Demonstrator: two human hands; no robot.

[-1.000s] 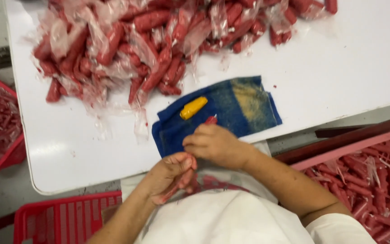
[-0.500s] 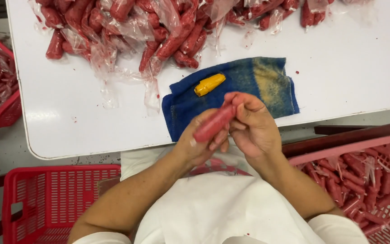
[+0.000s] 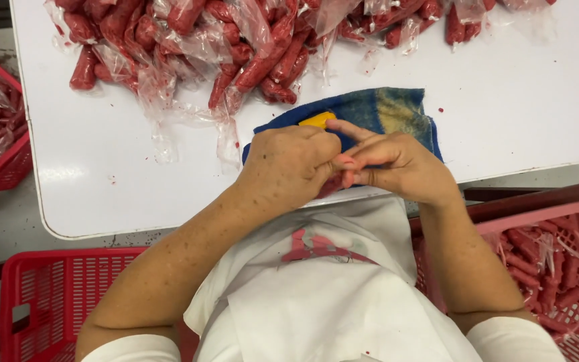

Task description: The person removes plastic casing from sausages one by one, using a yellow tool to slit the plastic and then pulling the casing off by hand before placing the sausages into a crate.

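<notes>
Hands meet over the near table (image 3: 504, 100) edge, above a blue cloth (image 3: 383, 110). The left hand (image 3: 289, 167) is curled into a loose fist with its fingers closed round a red sausage (image 3: 330, 186); only a short dark-red stretch of it shows below the knuckles, between the two hands, the rest hidden inside the fist. The right hand (image 3: 397, 164) lies just beside, fingertips touching the left hand's fingers at the sausage end, index finger stretched out over the cloth; whether it pinches the sausage itself I cannot tell. A yellow tool (image 3: 317, 120) lies on the cloth just behind the left knuckles. Farther back a heap of sausages in clear wrap (image 3: 236, 40) covers the table. Red crates (image 3: 48, 295) stand to either side below the table.
</notes>
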